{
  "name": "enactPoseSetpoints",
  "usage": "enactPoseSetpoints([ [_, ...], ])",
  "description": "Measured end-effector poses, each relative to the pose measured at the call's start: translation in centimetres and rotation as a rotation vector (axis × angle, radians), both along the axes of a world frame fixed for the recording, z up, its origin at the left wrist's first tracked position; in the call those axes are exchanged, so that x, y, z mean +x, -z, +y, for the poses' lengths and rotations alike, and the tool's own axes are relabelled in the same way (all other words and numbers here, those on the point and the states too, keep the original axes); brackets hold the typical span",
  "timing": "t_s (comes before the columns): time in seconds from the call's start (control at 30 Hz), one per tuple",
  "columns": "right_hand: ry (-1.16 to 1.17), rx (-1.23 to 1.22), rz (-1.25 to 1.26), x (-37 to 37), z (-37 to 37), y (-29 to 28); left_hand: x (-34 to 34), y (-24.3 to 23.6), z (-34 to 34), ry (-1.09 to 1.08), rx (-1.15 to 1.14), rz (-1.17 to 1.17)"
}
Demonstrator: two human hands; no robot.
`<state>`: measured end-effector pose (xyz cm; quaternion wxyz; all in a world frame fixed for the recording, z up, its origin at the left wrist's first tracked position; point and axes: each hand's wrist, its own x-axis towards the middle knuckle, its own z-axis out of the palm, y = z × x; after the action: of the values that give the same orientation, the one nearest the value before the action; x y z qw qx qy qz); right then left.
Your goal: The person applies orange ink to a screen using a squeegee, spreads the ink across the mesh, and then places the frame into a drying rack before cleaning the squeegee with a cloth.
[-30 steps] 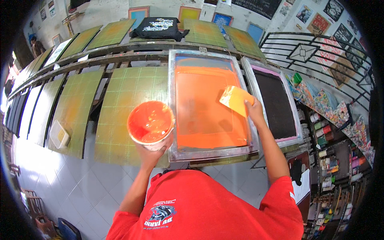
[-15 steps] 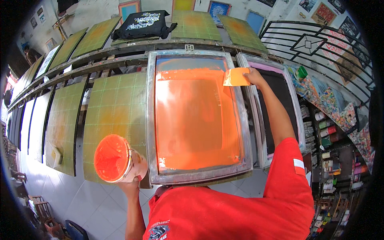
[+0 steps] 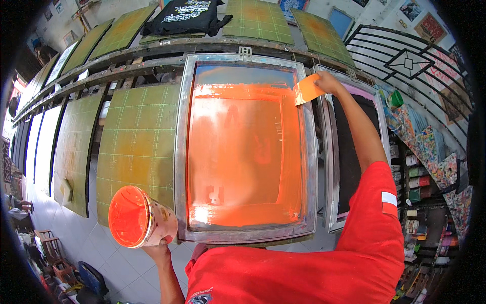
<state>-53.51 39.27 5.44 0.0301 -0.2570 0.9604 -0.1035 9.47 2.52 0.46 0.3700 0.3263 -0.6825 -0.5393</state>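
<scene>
A metal-framed printing screen [image 3: 183, 152] lies before me, its mesh [image 3: 238, 157] coated with wet orange ink except for a bluish band at the top. My right hand [image 3: 329, 82] pinches a flexible yellow-orange scraper [image 3: 307, 90] at the screen's upper right. The scraper's lower edge is over the frame's right inner side; whether it touches cannot be made out. My left hand [image 3: 161, 249] holds an ink bucket [image 3: 163, 223] from below, left of the screen's near corner. The bucket tilts leftward, with orange ink coating its inside.
A second framed screen [image 3: 331, 218] with dark mesh sits to the right. Green gridded boards [image 3: 136, 131] line the left and far side. A black shirt [image 3: 185, 17] lies on a far board. Ink containers [image 3: 419, 182] fill shelves at right, near a black metal railing [image 3: 385, 48].
The view has shifted a little. The scraper has turned to a steeper slant, staying near the screen's upper right. The bucket sits slightly lower and further left in view.
</scene>
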Motion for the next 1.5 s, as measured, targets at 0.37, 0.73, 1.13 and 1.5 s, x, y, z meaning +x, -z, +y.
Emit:
enactPoseSetpoints([
  [0.37, -0.069, -0.125, -0.048, 2.9, -6.3, 3.1, -0.8, -0.7, -0.6, 0.006, 0.096, 0.034],
  [0.73, -0.039, -0.095, -0.066, 8.1, -18.4, 2.0, 0.8, -0.8, -1.2, -0.071, 0.091, 0.058],
  [1.13, 0.017, -0.546, -0.507, 12.4, -29.0, 4.2, 4.1, -0.9, -1.8, -0.167, 0.129, 0.102],
  [1.5, 0.031, -0.835, -0.750, 10.8, -28.0, 9.1, 4.5, -1.5, -1.8, -0.199, 0.065, 0.074],
])
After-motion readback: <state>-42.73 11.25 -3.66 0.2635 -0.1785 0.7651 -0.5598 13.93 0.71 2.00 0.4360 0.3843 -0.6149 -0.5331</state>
